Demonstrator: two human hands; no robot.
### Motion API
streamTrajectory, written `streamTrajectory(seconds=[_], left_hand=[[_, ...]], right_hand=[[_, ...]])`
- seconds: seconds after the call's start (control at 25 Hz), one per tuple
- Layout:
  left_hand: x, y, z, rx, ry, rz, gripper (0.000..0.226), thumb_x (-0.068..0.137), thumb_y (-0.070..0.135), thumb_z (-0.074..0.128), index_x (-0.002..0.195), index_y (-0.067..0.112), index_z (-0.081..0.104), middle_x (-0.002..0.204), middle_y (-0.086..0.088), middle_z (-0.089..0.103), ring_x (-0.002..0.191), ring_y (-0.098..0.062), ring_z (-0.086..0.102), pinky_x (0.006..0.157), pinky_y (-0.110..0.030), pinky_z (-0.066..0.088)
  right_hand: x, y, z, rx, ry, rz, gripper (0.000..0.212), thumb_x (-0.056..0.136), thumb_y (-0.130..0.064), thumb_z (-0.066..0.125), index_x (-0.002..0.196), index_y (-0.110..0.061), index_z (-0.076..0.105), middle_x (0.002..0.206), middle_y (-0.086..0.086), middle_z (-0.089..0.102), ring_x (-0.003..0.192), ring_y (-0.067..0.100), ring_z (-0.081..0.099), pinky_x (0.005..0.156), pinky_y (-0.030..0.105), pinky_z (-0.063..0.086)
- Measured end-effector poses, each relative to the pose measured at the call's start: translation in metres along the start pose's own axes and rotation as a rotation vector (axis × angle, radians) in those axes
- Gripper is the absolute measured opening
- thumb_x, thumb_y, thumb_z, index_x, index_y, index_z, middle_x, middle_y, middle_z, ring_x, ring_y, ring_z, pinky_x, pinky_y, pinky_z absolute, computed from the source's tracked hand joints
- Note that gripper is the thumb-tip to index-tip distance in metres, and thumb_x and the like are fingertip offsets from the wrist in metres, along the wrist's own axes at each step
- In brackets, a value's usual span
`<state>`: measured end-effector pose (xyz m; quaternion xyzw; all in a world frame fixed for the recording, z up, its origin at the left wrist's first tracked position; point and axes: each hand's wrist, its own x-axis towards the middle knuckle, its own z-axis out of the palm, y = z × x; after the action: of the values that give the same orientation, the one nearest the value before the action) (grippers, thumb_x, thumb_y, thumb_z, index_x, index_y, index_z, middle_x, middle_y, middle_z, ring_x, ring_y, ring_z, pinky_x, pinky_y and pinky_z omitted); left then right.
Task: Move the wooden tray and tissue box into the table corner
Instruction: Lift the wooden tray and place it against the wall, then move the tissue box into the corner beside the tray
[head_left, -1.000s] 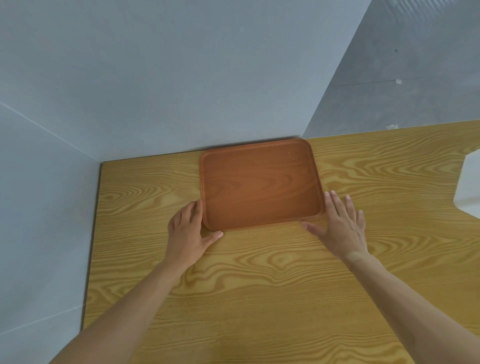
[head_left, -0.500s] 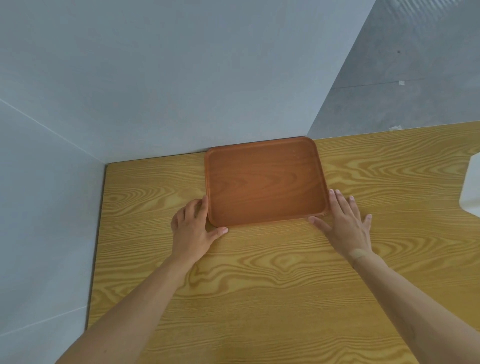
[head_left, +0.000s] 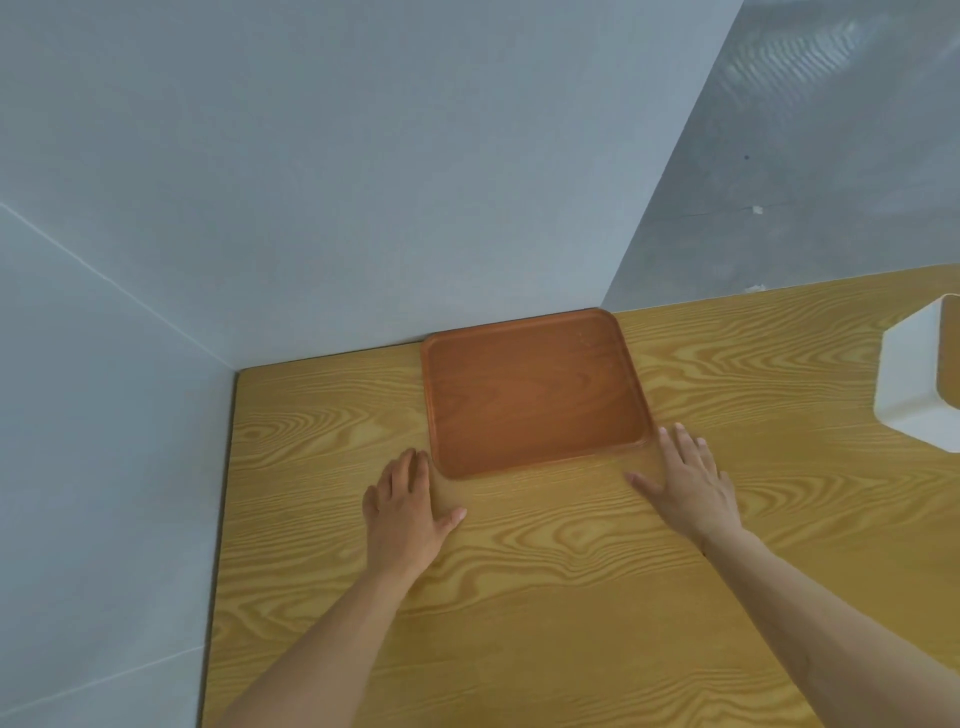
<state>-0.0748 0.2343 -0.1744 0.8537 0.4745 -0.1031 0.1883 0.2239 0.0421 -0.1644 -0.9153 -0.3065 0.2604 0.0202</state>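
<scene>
The reddish-brown wooden tray lies flat on the light wood table, its far edge against the back wall, some way right of the table's left corner. My left hand rests flat on the table just off the tray's near-left corner, fingers apart, holding nothing. My right hand lies flat by the near-right corner, fingertips at the tray's rim, also holding nothing. The white tissue box with a wooden top stands at the right edge of the view, partly cut off.
Grey walls meet at the table's far-left corner. A strip of bare tabletop lies between the tray and the left wall. The table's left edge runs along the side wall.
Both hands have drawn back slightly from the tray's near corners; the left hand no longer touches it. The view shifted, bringing more of the tissue box in at the right.
</scene>
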Motion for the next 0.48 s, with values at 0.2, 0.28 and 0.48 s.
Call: streamTrajectory(seconds=[0.2, 0.28, 0.48], left_hand=[[-0.045, -0.002, 0.014, 0.087, -0.074, 0.045, 0.083, 0.094, 0.067, 0.034, 0.157, 0.018, 0.012, 0.166, -0.008, 0.006, 0.151, -0.03, 0.008, 0.12, -0.052, 0.015], [-0.057, 0.008, 0.012, 0.103, -0.128, 0.063, 0.077, 0.095, 0.065, 0.034, 0.156, 0.021, 0.018, 0.165, -0.007, 0.011, 0.15, -0.029, 0.013, 0.12, -0.052, 0.014], [-0.071, 0.057, -0.005, 0.083, -0.303, 0.195, 0.059, 0.093, 0.06, 0.044, 0.142, 0.028, 0.048, 0.152, 0.001, 0.042, 0.132, -0.019, 0.047, 0.109, -0.042, 0.037]], right_hand=[[-0.065, 0.009, 0.02, -0.09, -0.107, -0.007, 0.078, 0.096, -0.062, 0.045, 0.158, -0.031, 0.009, 0.169, -0.004, -0.004, 0.154, 0.024, 0.002, 0.118, 0.051, 0.025], [-0.091, 0.015, 0.026, -0.086, -0.151, -0.018, 0.074, 0.097, -0.058, 0.047, 0.157, -0.033, 0.012, 0.169, -0.006, -0.002, 0.153, 0.023, 0.004, 0.118, 0.049, 0.027], [-0.128, 0.04, 0.006, -0.09, -0.292, -0.084, 0.052, 0.098, -0.052, 0.05, 0.145, -0.032, 0.043, 0.154, -0.004, 0.043, 0.136, 0.021, 0.044, 0.103, 0.038, 0.043]])
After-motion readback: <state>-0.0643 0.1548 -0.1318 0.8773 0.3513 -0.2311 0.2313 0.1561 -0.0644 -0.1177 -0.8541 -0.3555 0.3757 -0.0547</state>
